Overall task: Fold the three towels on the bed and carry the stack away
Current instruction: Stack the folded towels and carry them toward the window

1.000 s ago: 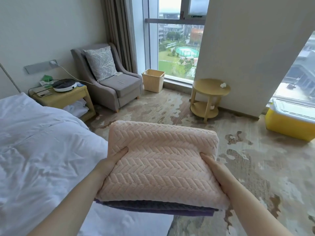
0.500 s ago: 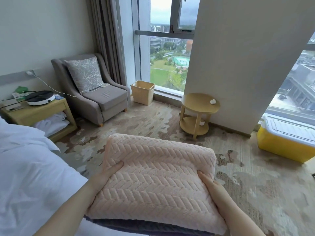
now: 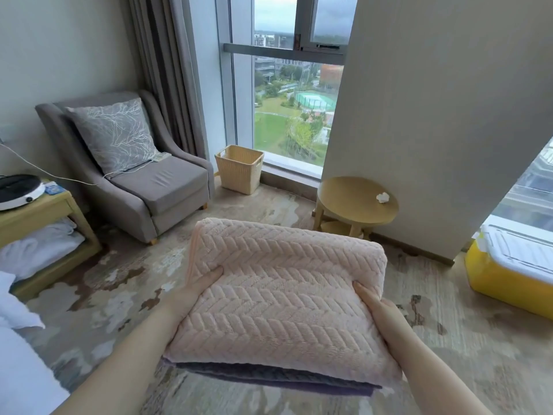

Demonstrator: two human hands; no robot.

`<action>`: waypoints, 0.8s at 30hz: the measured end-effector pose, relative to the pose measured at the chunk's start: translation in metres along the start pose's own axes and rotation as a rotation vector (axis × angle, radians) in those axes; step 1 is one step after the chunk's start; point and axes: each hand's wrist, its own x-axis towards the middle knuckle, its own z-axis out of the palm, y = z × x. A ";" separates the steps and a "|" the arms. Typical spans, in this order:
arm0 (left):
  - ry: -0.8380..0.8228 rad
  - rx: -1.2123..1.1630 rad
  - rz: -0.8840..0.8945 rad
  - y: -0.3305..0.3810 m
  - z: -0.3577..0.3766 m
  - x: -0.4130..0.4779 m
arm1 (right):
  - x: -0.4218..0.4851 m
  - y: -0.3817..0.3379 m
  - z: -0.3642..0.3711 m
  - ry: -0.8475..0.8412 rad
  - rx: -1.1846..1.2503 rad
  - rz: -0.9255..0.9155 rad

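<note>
A folded towel stack hangs in the air in front of me, over the carpet. Its top is a pale pink herringbone towel (image 3: pixel 281 292); a dark purple towel (image 3: pixel 278 380) shows along the near edge underneath. A third towel cannot be made out. My left hand (image 3: pixel 194 290) grips the stack's left side, thumb on top and fingers hidden below. My right hand (image 3: pixel 377 307) holds the right side the same way. The white bed (image 3: pixel 21 369) lies at the far lower left, apart from the stack.
A grey armchair (image 3: pixel 155 187) with a cushion stands at the left, a wooden nightstand (image 3: pixel 45 211) beside it. A woven basket (image 3: pixel 239 169) sits by the window, a round wooden side table (image 3: pixel 356 202) ahead right, a yellow lidded bin (image 3: pixel 511 271) at far right.
The view has swung right and forward, away from the bed, which has slid almost out of view. The stack stays gripped between both hands and has been carried over the carpet.
</note>
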 end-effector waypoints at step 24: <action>0.187 -0.043 -0.007 0.240 0.098 0.369 | 0.456 -0.236 0.050 -0.179 -0.101 0.009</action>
